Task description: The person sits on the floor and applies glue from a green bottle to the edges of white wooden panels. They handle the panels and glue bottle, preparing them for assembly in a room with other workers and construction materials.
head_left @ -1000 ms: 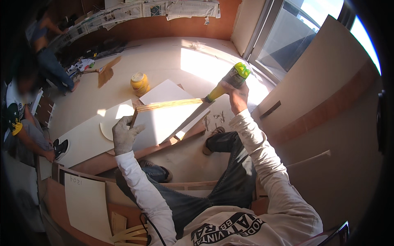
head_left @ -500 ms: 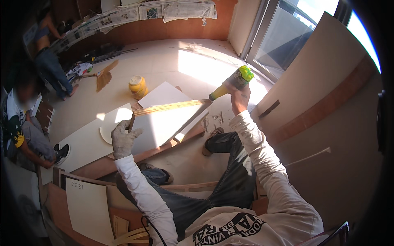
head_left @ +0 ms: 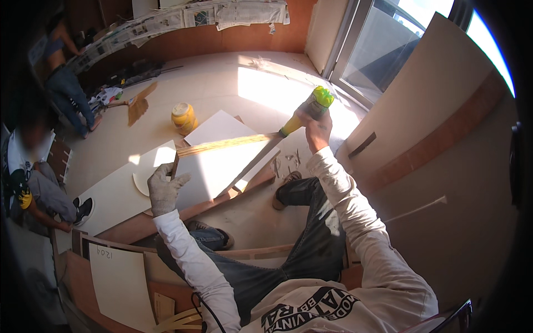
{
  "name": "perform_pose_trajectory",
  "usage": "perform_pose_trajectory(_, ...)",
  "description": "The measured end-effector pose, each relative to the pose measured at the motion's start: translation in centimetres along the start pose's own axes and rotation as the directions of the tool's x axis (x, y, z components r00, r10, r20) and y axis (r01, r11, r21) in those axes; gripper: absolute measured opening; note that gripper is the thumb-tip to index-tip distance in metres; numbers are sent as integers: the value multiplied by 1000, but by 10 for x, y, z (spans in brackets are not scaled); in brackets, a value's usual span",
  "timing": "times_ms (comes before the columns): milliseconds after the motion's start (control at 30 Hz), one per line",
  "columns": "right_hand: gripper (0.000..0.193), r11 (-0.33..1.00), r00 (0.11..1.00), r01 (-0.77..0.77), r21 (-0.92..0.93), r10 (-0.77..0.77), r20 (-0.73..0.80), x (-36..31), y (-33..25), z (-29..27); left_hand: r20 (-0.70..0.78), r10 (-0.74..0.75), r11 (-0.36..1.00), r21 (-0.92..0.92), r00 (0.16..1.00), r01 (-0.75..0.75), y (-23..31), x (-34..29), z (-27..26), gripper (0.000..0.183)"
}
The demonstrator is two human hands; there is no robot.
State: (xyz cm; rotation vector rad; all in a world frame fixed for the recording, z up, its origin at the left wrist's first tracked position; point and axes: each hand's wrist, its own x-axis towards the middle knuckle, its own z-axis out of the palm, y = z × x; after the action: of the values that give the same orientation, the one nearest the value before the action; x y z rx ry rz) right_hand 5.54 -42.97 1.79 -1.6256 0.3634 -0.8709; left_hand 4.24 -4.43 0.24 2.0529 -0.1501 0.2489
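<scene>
Board [head_left: 227,145] is pinched at its end by left hand [head_left: 165,191]; likely stiff, best held by edges. Bottle [head_left: 293,124] is gripped by right hand [head_left: 318,130]; likely squeezable.

Sunlight through the glass door [head_left: 380,55] burns white glare before me on the floor [head_left: 208,72], whose left edge lies dim; straight edges bow toward my view's black rim.

Bottle [head_left: 318,102] shows bright green base, yellow neck. Board [head_left: 229,144] edge is streaked yellow and brown. Left glove [head_left: 164,194] is off-white; tub [head_left: 184,119], yellow; jeans [head_left: 311,222], dark blue.
</scene>
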Motion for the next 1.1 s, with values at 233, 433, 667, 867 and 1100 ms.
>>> perform_pose_trajectory(233,32,974,979,-51,220,5,204,-25,-31,21,5,29,999,45,1000,-29,-21,5,6,36)
perform_pose_trajectory(433,34,994,994,25,109,-37,107,1,-1,4,32,27,1000,-16,999,-26,-8,3,6,37)
perform_pose_trajectory(667,36,995,964,32,91,-55,261,-32,-47,27,24,29,999,37,999,-30,-3,3,5,39)
perform_pose_trajectory(867,40,998,978,34,57,-45,204,-17,-30,19,14,3,1000,-13,1000,-3,-18,2,-1,38)
perform_pose_trajectory(1100,35,991,985,0,131,-23,171,-19,-22,11,3,-16,1000,-6,1000,16,1,-1,-1,35)
